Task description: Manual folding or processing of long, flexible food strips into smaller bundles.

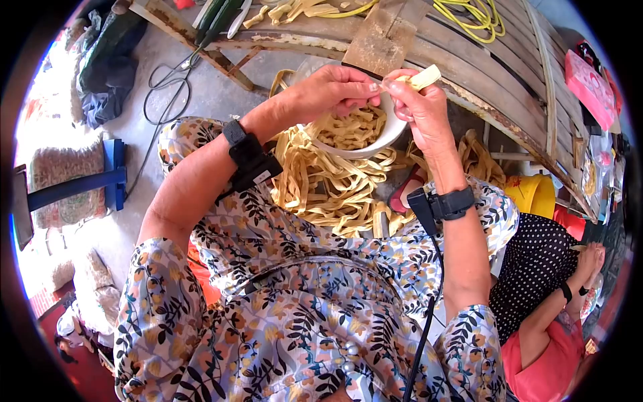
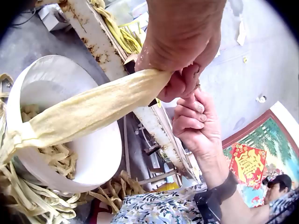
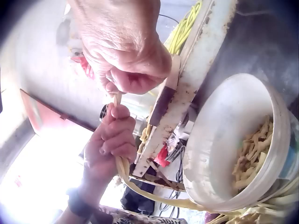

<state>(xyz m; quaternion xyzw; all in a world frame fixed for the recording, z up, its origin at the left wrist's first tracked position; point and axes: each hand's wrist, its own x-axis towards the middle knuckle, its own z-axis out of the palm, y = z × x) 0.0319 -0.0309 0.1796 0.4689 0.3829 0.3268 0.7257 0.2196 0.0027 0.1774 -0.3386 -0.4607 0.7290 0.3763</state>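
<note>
- Clearly, our left hand (image 1: 337,90) grips the pale strip (image 2: 93,112), its long axis slanting down toward the white bucket (image 2: 105,156).
- Our right hand (image 1: 426,110), just beside, pinches its upper end.

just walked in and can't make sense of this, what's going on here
A person is working a long pale strip by hand. The left hand grips it and the right hand pinches it close by, the fingertips nearly meeting. The strip trails down past a white bucket, which holds short pieces. More long strips lie heaped beside the bucket.
</note>
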